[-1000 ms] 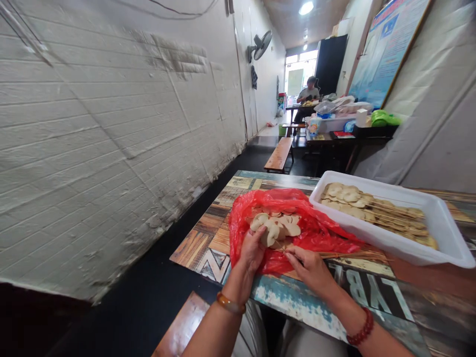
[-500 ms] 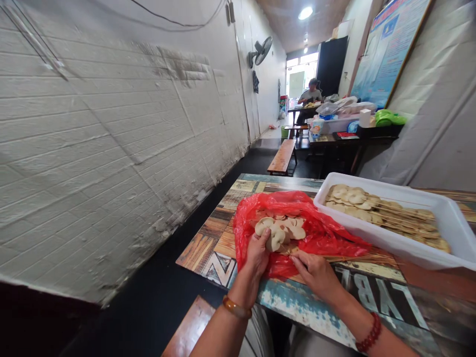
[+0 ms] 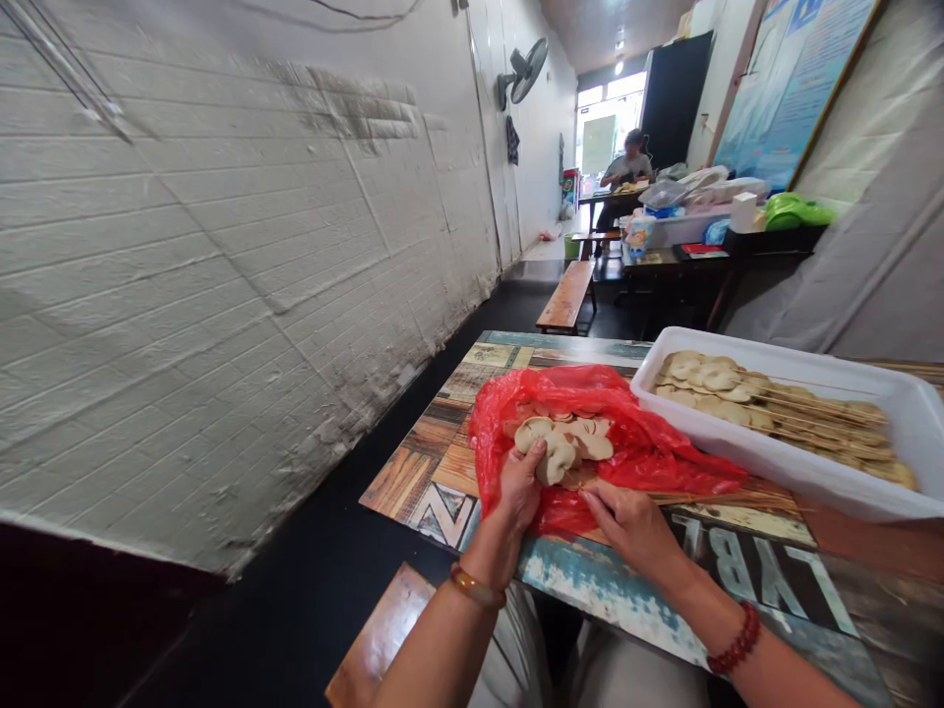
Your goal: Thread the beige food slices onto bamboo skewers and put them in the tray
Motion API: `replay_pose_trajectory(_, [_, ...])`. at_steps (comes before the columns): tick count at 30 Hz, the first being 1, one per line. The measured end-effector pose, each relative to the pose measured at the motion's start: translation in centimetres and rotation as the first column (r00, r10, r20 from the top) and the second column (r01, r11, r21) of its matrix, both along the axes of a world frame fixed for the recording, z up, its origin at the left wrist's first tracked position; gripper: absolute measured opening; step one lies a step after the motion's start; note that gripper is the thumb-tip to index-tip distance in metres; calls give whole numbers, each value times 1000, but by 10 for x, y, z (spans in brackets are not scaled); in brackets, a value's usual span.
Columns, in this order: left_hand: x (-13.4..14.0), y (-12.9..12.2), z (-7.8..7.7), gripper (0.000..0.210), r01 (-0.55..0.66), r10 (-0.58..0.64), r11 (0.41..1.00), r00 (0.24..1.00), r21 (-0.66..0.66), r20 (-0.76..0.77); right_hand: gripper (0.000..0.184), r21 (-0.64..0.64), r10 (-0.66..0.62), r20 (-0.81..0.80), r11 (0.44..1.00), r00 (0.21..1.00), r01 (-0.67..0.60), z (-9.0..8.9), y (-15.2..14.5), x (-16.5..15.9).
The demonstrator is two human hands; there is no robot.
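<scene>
My left hand is closed on a few round, flat beige slices, the thumb pressed on top of them. They are held over an opened red plastic bag, in which more such slices lie. Close by on the right, my right hand is pinched at the slices' lower edge on what looks like a thin wooden skewer, mostly hidden by the fingers. More bare skewers lie on the table beside the bag, partly behind the right hand.
A white plastic tub with rows of skewered slices stands at the right of the patterned table. Benches stand beyond and at the lower left. A person sits at a far table. A wall runs along the left.
The camera view has shifted slightly, so the scene sits a little higher and further right. Both hands keep nearly the same grip and place over the bag.
</scene>
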State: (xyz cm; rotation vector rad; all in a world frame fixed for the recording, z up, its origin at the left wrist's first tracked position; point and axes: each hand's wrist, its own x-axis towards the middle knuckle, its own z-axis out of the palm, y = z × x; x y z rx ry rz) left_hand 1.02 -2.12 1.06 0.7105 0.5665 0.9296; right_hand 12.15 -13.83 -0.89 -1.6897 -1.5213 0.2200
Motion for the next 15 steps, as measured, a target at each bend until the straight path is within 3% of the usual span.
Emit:
replay_pose_trajectory(3, [0,-1,1,35,11,-11,1000,1000,5,-5,34,-46,46,81,998,996,-42,0,0,1])
replay_pose_trajectory(15, [3,-2,-2,40,51,-50,999,998,7,-48,31,-77,44,81,996,996,-38,4,1,2])
